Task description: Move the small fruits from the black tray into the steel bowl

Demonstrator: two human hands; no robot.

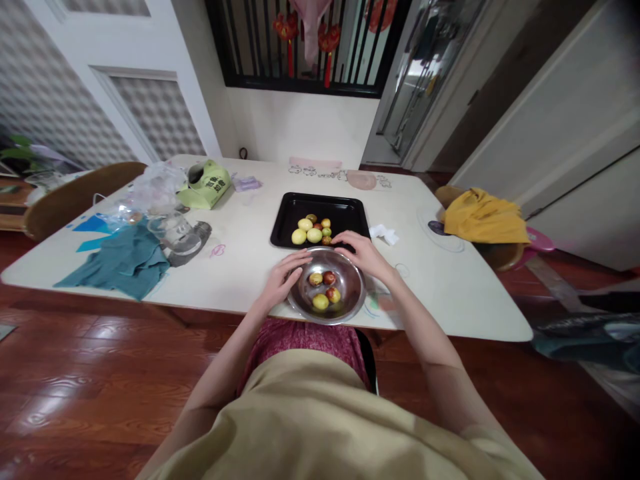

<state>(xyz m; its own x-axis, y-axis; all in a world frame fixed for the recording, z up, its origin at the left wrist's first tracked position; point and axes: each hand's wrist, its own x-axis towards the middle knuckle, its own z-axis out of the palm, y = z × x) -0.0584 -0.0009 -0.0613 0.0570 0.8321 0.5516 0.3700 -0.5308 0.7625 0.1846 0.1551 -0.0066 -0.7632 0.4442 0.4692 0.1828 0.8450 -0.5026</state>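
A shiny metal bowl (pixel 354 308) stands at the table's near edge with several green and red-brown jujubes (pixel 320 302) in it. My left hand (pixel 284 279) lies along its left rim, fingers stretched out and holding nothing. Over the far right rim is my right hand (pixel 364 255), with thumb and fingers apart. Its fingertips are close to a small brownish jujube (pixel 327 241) at the tray's near edge; whether they touch it I cannot tell. The black tray (pixel 345 212) sits just behind the bowl, carrying several pale green and brownish fruits (pixel 315 235).
On the left of the white table (pixel 240 260) lie a teal cloth (pixel 125 260), a clear jug (pixel 175 230) and a green bag (pixel 210 183). A crumpled tissue (pixel 384 233) is right of the tray. A yellow cloth (pixel 483 217) hangs over a chair at the right.
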